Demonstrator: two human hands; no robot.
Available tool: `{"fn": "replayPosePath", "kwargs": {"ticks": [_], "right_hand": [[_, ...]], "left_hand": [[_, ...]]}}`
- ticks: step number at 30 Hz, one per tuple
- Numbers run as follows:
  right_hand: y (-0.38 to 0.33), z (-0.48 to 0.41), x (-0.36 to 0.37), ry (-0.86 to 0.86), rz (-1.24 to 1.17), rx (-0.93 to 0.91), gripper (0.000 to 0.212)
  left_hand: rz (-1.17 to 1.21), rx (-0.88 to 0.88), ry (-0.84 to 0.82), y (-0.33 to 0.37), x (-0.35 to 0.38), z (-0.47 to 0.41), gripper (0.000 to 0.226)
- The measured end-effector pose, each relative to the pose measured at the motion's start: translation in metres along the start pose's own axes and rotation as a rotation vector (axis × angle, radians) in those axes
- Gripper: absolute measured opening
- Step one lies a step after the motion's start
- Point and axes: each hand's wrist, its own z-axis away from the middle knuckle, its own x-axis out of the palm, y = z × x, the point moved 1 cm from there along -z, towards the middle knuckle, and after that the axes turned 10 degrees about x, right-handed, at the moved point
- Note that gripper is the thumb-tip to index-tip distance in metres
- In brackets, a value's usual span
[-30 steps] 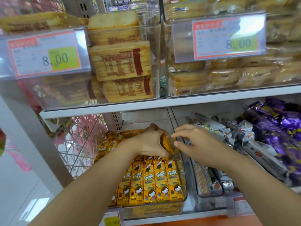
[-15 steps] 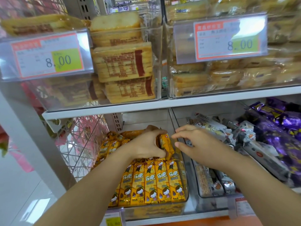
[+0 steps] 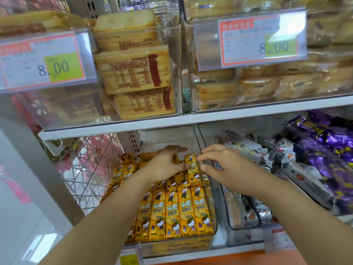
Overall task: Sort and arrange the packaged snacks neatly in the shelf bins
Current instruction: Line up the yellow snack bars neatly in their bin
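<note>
Currently, in the head view, both hands are working at the rear of the clear bin [image 3: 213, 224] standing on the lower shelf [image 3: 210, 251] near its left end. The left hand [image 3: 164, 165] is reaching over the yellow snack packs [image 3: 173, 213], its fingers [image 3: 177, 150] spread and curved, thumb touching an upright yellow pack [image 3: 193, 169] at the bin's back right corner. The right hand [image 3: 227, 165] is hovering at the bin's right wall, fingers loosely spread and holding nothing that can be seen; the forefinger tip is lying against the same pack.

To do this step well, steady the upright pack from both sides, lay it flat with the label facing up, and align it with the front row, which is already lying edge to edge.

Just beside the bin, on the right, a second bin [image 3: 229, 229] is holding white-wrapped snacks [image 3: 246, 150] in a loose heap; purple bags [image 3: 328, 153] are lying farther right. The upper shelf [image 3: 191, 119] is overhanging the work area, limiting lift height.
</note>
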Motion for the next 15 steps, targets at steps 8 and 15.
{"fn": "replayPosePath", "kwargs": {"ticks": [8,15], "right_hand": [[-0.001,0.001,-0.001,-0.006,0.011,-0.013,0.033],[-0.001,0.0,0.0,-0.003,0.033,-0.01,0.034]], "left_hand": [[0.092,-0.178,0.136,-0.005,-0.003,-0.005,0.038],[0.31,-0.248,0.117,-0.004,0.009,0.004,0.05]]}}
